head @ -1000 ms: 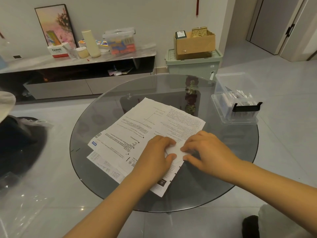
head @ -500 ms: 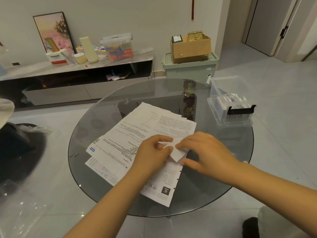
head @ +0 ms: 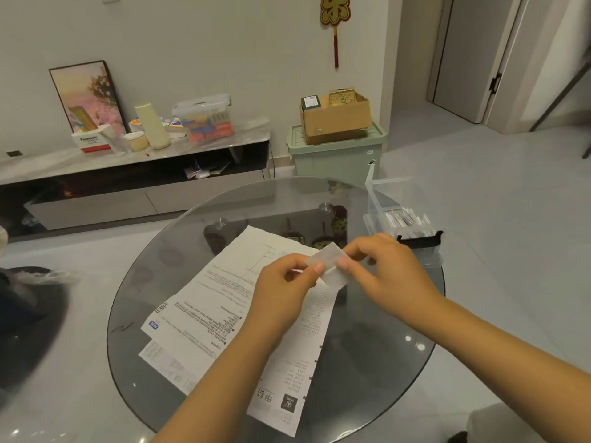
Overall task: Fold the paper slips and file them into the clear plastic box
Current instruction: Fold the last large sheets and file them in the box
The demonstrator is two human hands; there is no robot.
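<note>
Above glass table [head: 367, 362], L hand [head: 287, 289] & R hand [head: 393, 270] both pinch folded slip [head: 329, 265].

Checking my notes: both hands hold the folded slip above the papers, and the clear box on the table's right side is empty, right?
Not empty. The head view shows the clear box already holds slips. Both hands, left and right, do hold the folded slip above the papers.

Bare glass lies right of the printed sheets [head: 243, 314]; the clear plastic box [head: 403, 219] blocks the round table's [head: 367, 378] far-right rim.
</note>
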